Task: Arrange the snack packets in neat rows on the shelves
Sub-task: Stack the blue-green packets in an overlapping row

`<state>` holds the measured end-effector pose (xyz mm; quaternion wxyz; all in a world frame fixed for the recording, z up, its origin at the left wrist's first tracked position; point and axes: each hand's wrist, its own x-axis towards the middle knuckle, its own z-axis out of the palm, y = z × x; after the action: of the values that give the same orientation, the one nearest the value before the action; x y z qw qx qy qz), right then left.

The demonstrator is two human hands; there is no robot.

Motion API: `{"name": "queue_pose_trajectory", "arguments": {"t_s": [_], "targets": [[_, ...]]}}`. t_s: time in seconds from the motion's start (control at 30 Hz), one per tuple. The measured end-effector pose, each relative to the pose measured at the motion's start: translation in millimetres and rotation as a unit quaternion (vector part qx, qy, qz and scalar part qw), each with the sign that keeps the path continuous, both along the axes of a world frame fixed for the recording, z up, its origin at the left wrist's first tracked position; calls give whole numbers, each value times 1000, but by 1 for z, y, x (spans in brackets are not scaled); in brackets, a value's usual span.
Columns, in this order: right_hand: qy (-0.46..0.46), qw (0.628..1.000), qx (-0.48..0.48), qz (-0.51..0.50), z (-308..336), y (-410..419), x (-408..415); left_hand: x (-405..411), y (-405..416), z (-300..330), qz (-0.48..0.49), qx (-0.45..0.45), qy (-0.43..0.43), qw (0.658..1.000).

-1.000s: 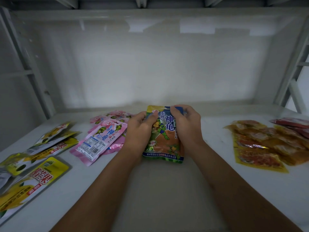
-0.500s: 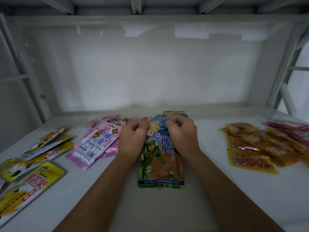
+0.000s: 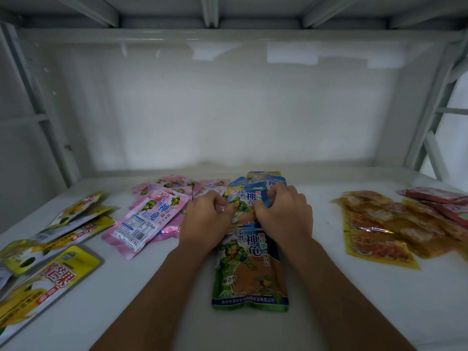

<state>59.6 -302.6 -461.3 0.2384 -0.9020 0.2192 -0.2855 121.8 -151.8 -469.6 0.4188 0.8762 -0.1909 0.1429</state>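
**Both hands on the green packets at mid-shelf**

The shelf (image 3: 354,312) is a white, flat board inside a pale metal rack, with a glossy white back panel (image 3: 228,110) behind it and the ribbed underside of another shelf overhead. Slanted frame struts stand at both sides. The light is dim.

A front green packet (image 3: 249,269) lies flat at the middle of the shelf, its printed face up and its bottom edge toward the viewer. Just behind it, partly overlapped, lies a second green packet (image 3: 247,198), and more of the same kind (image 3: 266,177) show past that, toward the back panel. Left of the front green packet lie pink packets (image 3: 149,214), loosely overlapping. Further left, at the shelf's edge, are yellow packets (image 3: 50,272), scattered at angles. Right of the front green packet lie orange packets (image 3: 379,234) in an overlapping pile, with red packets (image 3: 435,196) beyond them.

Both forearms reach in from below. The left hand (image 3: 205,219) and the right hand (image 3: 285,214) sit side by side, backs up, over the second green packet. Each hand's fingers are curled and pinch that packet near its middle.
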Motion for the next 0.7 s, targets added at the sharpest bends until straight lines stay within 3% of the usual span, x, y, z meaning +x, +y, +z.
{"name": "queue_pose_trajectory", "arguments": {"t_s": [0.17, 0.3, 0.43, 0.53, 0.7], "targets": [[52, 998, 1, -26, -3, -1, 4, 4, -2, -3, -11, 58, 18, 998], [-4, 988, 152, 24, 1, -3, 6, 5, -2, -5, -31, 81, 22, 996], [-93, 970, 213, 66, -1, -6, 8, 6, -3, -6, -25, 68, 24, 997], [-163, 954, 228, 110, 1, -1, 9, 2, -3, -3, -9, 18, 49, 999], [-273, 906, 291, 143, 6, 6, 12, -3, -7, 3, -67, -169, 46, 982]]}}
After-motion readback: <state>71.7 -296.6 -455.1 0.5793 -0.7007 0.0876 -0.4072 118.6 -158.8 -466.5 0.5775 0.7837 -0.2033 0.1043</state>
